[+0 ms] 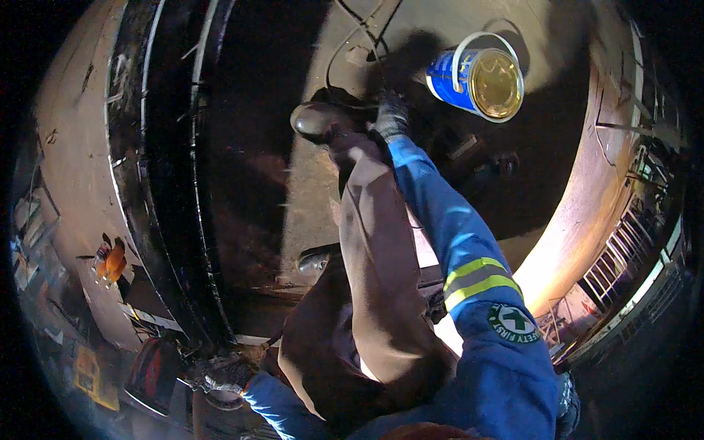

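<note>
My right hand (392,117), in a dark grey glove, reaches down beside the toe of my boot (315,121). A thin dark cable (334,62) runs close to that hand; shadow hides its fingertips, and I cannot tell whether it touches the cable. To the right of this hand a blue paint can (475,79) lies tilted, with a gold-coloured end and a white handle. At the lower left my left hand (227,375), also gloved, is near the lower end of a dark steel beam (158,183). Dim light obscures its fingers. Brown cloth covers my legs (381,264).
Long dark beams rise along the left side. An orange object (111,262) sits beyond them. Small dark pieces (506,163) lie in shadow below the can. A brightly lit curved surface (579,213) stands at the right, with a metal rack (620,253) behind it.
</note>
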### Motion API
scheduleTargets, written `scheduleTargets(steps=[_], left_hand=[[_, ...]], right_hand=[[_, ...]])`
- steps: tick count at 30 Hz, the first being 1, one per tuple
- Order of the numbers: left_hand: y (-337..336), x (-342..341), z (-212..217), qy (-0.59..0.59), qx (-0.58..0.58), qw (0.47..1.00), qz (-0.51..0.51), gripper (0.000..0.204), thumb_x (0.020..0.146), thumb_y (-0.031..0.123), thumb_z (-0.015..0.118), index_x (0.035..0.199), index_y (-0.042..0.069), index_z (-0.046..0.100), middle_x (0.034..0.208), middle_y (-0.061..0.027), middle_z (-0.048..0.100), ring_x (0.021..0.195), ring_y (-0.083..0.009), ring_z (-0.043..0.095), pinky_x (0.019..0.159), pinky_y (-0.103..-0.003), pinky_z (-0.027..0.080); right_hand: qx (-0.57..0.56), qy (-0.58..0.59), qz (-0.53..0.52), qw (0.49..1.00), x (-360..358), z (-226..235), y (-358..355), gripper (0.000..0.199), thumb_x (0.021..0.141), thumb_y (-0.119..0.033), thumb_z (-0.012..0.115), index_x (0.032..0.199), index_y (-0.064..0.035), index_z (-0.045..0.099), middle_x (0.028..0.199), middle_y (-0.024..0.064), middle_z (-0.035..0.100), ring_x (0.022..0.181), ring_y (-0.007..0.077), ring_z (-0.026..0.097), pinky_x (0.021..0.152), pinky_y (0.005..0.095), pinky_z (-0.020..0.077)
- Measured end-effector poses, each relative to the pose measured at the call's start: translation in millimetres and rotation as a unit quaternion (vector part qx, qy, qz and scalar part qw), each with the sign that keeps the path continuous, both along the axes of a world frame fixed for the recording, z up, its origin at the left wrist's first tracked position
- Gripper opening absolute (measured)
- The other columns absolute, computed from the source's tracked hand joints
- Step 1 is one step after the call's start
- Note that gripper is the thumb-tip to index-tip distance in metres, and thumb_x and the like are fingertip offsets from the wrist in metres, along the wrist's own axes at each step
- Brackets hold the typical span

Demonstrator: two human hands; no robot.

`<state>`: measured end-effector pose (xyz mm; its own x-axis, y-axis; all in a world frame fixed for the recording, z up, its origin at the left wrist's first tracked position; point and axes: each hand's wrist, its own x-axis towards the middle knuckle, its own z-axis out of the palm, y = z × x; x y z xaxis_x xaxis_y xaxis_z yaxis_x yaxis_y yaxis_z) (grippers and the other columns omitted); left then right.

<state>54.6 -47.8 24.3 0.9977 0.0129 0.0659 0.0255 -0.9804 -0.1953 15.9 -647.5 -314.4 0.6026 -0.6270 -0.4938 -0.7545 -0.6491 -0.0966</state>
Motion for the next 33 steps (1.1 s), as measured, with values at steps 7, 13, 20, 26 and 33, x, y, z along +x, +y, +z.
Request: scheduleTargets(steps=[7, 13, 20, 26, 33], left_hand=[[2, -7, -5, 0.010, -0.011, 1.000, 0.008, 0.033, 0.087, 0.022, 0.053, 0.113, 0.004, 0.057, 0.114, -0.0135, 0.057, 0.102, -0.0279, 0.055, 0.088, -0.039, 0.045], [0, 5, -17, 0.027, -0.017, 0.999, -0.004, 0.033, 0.087, 0.022, 0.052, 0.114, 0.003, 0.056, 0.115, -0.0136, 0.057, 0.104, -0.0280, 0.055, 0.089, -0.039, 0.044], [12, 6, -6, 0.028, -0.005, 1.000, -0.006, 0.034, 0.087, 0.022, 0.052, 0.115, 0.003, 0.056, 0.116, -0.0137, 0.056, 0.105, -0.0280, 0.054, 0.090, -0.039, 0.044], [15, 10, -2, 0.028, -0.007, 1.000, -0.012, 0.034, 0.088, 0.022, 0.052, 0.116, 0.003, 0.056, 0.117, -0.0138, 0.056, 0.106, -0.0281, 0.054, 0.091, -0.039, 0.044], [17, 6, 6, 0.027, 0.002, 1.000, -0.011, 0.035, 0.088, 0.022, 0.051, 0.117, 0.003, 0.055, 0.119, -0.0139, 0.055, 0.108, -0.0282, 0.054, 0.092, -0.039, 0.044]], right_hand=[[0.078, 0.008, -0.066, 0.995, 18, -42, -15, 0.052, 0.091, -0.031, 0.041, 0.137, -0.0058, 0.036, 0.137, 0.0218, 0.038, 0.127, 0.0375, 0.036, 0.108, 0.0467, 0.0258], [0.031, -0.131, -0.115, 0.984, 5, -31, -35, 0.052, 0.081, -0.034, 0.057, 0.126, -0.0104, 0.049, 0.117, 0.0189, 0.055, 0.107, 0.0347, 0.053, 0.094, 0.0406, 0.0405], [0.032, -0.073, 0.075, 0.994, 19, 15, 7, 0.047, 0.076, -0.036, 0.062, 0.117, -0.0127, 0.059, 0.109, 0.0204, 0.061, 0.105, 0.0394, 0.055, 0.089, 0.0446, 0.0447], [0.467, -0.338, -0.347, 0.740, 58, 8, 8, 0.032, 0.083, -0.036, 0.064, 0.101, -0.0101, 0.064, 0.080, 0.0068, 0.066, 0.074, 0.0197, 0.063, 0.068, 0.0328, 0.0494], [0.407, -0.398, -0.268, 0.777, 113, 213, -6, 0.028, 0.088, -0.029, 0.063, 0.099, -0.0036, 0.063, 0.077, -0.0011, 0.058, 0.070, 0.0099, 0.053, 0.064, 0.0244, 0.0446]])
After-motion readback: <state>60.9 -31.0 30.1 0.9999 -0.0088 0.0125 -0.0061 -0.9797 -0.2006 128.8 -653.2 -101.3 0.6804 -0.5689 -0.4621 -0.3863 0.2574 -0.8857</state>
